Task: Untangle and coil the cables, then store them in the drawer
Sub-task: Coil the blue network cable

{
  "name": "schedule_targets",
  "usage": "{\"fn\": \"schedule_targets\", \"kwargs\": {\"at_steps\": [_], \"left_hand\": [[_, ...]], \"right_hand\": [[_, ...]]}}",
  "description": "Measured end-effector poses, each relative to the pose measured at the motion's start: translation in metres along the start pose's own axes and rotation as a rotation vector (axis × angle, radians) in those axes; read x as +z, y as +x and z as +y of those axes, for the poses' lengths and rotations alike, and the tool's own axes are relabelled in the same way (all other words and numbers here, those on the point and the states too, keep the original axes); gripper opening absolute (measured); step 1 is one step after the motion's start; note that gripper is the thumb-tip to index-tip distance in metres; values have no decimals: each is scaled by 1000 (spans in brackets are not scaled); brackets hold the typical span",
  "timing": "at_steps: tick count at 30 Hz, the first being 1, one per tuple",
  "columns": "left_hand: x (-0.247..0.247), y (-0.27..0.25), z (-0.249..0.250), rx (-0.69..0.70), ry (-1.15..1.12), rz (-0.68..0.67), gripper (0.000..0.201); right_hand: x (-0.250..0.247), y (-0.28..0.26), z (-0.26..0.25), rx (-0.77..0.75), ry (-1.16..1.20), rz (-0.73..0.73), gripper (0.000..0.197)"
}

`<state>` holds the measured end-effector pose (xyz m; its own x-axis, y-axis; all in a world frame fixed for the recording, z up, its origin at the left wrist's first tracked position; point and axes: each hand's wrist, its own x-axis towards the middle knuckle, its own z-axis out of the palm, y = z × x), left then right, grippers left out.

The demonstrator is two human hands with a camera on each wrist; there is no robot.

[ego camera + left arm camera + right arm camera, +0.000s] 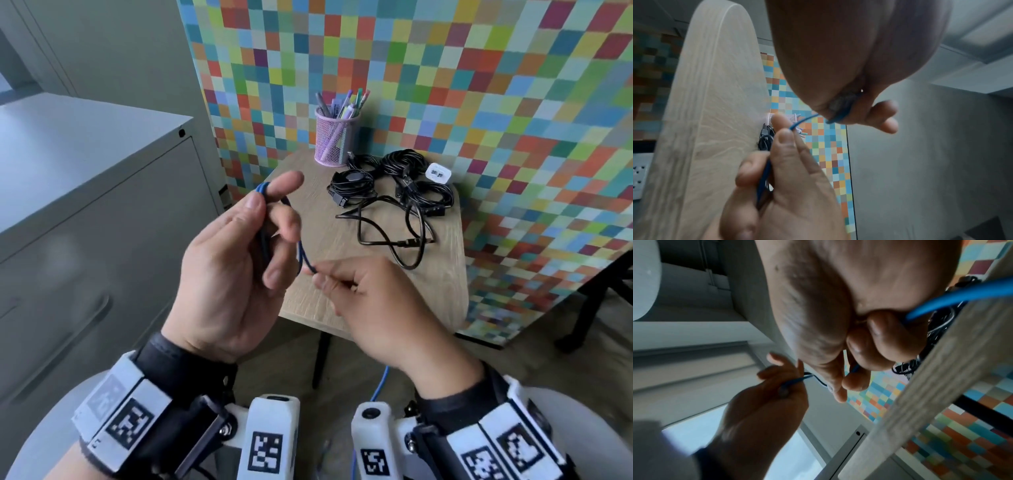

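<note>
A thin blue cable point(305, 255) is wound in loops over the fingers of my left hand point(239, 260), which grips the loops in front of the small wooden table point(442, 284). My right hand point(363, 291) pinches the same cable just right of the loops; the free length runs through my fist and hangs down below the wrist point(380, 383). The left wrist view shows the blue cable point(801, 121) stretched between both hands. In the right wrist view the blue cable point(953, 298) leaves my curled right fingers. A tangle of black cables point(387, 195) lies on the table.
A pink mesh pen cup point(334, 135) stands at the table's back, a small white adapter point(438, 173) to the right of the black cables. A grey metal cabinet point(85, 212) with shut drawers stands to the left. A checkered colourful panel point(479, 85) backs the table.
</note>
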<state>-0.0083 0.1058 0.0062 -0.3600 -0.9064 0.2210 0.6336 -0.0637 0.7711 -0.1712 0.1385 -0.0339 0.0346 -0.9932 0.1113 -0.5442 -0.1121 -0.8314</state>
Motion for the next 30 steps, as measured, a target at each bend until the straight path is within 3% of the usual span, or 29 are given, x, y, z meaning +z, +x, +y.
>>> {"fn": "schedule_targets", "kwargs": {"at_steps": [6,9,12,14,21,24,27,30], "left_hand": [[-3,-1,-11,129,376,41,35],[-3,-4,-17,147,699,-41,32],[-3,-6,-19,82,1195,-177,30],[-2,-6,-15,67,1344,-222,34],[3,-4,-5,-4,1411,-164,30],[-4,-3,-2,-97,1439,-233,22],[-9,-2,3,-221,1326,-312,30],[-16,1,7,-308,1272,-310,35]], "right_hand": [[15,-10,-21,-26,-195,-88,14],[8,-11,-28,-54,-348,-96,14],[-4,-13,-34,-19,-442,-130,34],[-10,-16,-37,-6,-427,-150,36],[-17,-18,-37,-46,-279,-127,24],[-29,-17,-32,-27,-217,-84,15],[-40,-15,-27,12,-167,-93,13],[-47,-15,-20,12,-172,-108,12]]}}
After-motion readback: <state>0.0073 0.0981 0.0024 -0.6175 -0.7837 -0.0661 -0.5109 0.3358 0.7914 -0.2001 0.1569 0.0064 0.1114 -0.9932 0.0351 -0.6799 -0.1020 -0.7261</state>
